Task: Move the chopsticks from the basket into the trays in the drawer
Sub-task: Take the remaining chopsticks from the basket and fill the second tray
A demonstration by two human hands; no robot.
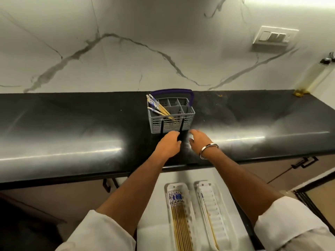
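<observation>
Writing: I can read no brand, label or lettering anywhere; the chopstick tops carry only a blue-and-white pattern.
Basket [171, 115]: grey plastic grid with a purple handle, standing upright on the black counter [72, 127] at 12 o'clock from my hands, its interior split into compartments.
Chopsticks in basket [159, 108]: a small bunch in the front-left compartment, leaning with patterned tops toward 10 o'clock and bare wooden ends down inside; long axis runs from 10 to 4 o'clock.
Left tray [169, 200]: white, in the open drawer [154, 236] at 6 o'clock, holding a row of chopsticks [180, 223] laid side by side, patterned ends toward 12, wooden tips toward 6.
Right tray [217, 214]: white and ribbed, just beside the left one, with what looks like one or two chopsticks [211, 225] along its left edge, same 12-to-6 axis.
Left hand [169, 144]: just below the basket's front wall, fingers curled inward; I cannot tell whether they hold anything.
Right hand [199, 140]: beside the left, near the basket, fingers loosely bent and apart, holding nothing; a metal bangle [208, 148] on my wrist.
Wall: white marble with grey veins, a switch plate [274, 38] at 2 o'clock.
</observation>
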